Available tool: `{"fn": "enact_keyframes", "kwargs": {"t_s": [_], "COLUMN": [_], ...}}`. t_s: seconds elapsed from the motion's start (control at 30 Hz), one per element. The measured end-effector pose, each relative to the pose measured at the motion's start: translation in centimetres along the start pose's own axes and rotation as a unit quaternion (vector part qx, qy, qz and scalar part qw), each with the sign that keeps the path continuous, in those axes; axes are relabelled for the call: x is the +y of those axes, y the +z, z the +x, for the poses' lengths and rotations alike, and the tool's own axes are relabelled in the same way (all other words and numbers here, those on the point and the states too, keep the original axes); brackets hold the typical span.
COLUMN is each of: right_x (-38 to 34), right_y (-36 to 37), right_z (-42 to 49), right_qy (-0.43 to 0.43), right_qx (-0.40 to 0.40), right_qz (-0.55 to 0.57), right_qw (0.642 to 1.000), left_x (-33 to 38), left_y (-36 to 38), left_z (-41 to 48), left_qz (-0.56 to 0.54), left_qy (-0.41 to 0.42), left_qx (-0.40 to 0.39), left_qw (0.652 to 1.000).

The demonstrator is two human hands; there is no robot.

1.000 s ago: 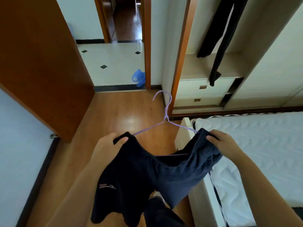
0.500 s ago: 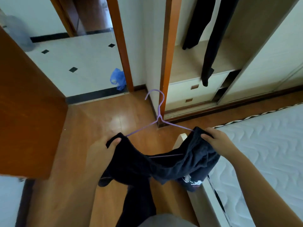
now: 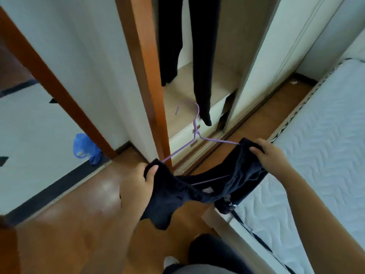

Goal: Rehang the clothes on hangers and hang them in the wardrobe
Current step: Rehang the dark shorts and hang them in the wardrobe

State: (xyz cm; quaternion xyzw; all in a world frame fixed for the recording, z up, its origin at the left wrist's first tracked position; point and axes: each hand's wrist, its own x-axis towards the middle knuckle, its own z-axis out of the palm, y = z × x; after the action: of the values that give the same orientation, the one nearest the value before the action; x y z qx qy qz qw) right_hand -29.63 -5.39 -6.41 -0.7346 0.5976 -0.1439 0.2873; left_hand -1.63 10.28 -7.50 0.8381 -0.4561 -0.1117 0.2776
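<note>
At the far left, a crumpled blue plastic bag (image 3: 85, 148) is lying on the pale tiled floor (image 3: 29, 135) just past the reddish-brown wooden door frame (image 3: 59, 84). My left hand (image 3: 139, 183) is closing around the left end of the dark navy fabric garment (image 3: 197, 186), thumb pressing on top of the cloth and fingers curling underneath, above the glossy wooden floor (image 3: 79, 224). The garment is sagging between my two hands, draped over the thin lilac wire hanger (image 3: 195, 133), whose lower bar is showing through the neck opening. The hanger's shoulders are rising out of the cloth at both ends and its hook is pointing up toward the open cream wardrobe (image 3: 197, 91), in front of the drawer fronts. Inside the wardrobe, two long black garments (image 3: 203, 56) are hanging down over the pale shelf. My right hand (image 3: 270, 157) is gripping the right end of the navy garment, fingers folding over its top edge, just beside the edge of the white quilted mattress (image 3: 316, 155) on the right.
</note>
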Motion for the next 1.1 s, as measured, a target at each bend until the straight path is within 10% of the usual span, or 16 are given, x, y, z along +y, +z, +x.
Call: {"fn": "enact_keyframes", "kwargs": {"t_s": [0.4,0.63,1.1], "right_x": [8.6,9.2,16.0], "right_y": [-11.2,-17.0,-18.0], "right_z": [12.6,21.7,24.0], "right_qy": [0.120,0.094,0.223], "right_qx": [0.185,0.250,0.265], "right_qz": [0.031,0.048,0.077], "right_qw": [0.975,0.962,0.935], "left_x": [17.4,26.8,35.2], "left_y": [9.7,11.2,20.1], "left_z": [19.6,29.2,36.3], "left_qz": [-0.016,-0.033,-0.059], "left_qy": [0.193,0.216,0.317], "left_qx": [-0.125,-0.034,-0.118], "left_qw": [0.973,0.975,0.939]}}
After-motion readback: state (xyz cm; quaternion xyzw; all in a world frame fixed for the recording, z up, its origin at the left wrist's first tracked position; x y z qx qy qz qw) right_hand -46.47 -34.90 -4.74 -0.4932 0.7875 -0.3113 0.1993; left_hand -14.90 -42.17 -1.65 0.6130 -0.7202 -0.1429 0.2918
